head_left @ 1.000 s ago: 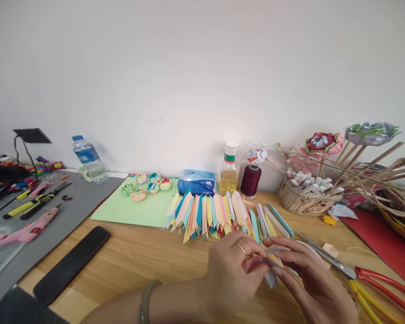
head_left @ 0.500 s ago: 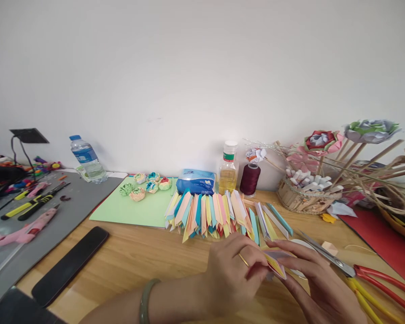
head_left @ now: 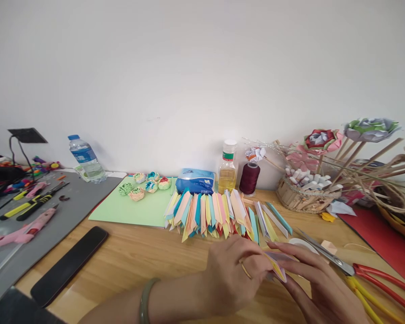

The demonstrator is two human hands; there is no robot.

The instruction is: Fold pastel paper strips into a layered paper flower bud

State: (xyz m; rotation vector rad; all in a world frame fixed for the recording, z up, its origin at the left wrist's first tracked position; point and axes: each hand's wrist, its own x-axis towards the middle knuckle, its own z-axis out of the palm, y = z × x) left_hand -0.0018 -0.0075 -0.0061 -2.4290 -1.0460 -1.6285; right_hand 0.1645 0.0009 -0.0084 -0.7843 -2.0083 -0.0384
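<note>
Between my two hands is a small folded paper piece (head_left: 276, 266), lilac outside with yellow showing inside. My left hand (head_left: 236, 272), with a ring and a bangle on the wrist, is closed on its left end. My right hand (head_left: 319, 279) pinches the other end between thumb and fingers. The hands hide much of the piece. Just beyond them lies a row of folded paper strips (head_left: 205, 216) in several colours. A few loose folded strips (head_left: 270, 220) lie to the right of that row.
Scissors (head_left: 347, 269) with red and yellow handles lie right of my hands, by a white round object (head_left: 303, 245). A phone (head_left: 70, 265) is at left, near a pink glue gun (head_left: 27, 231). Behind stand a bottle of yellow liquid (head_left: 227, 173), a thread spool (head_left: 249, 179) and a basket (head_left: 300, 198).
My left fingers have shifted slightly, the ring finger turning lower against the folded paper. Both hands keep their grip in nearly the same place.
</note>
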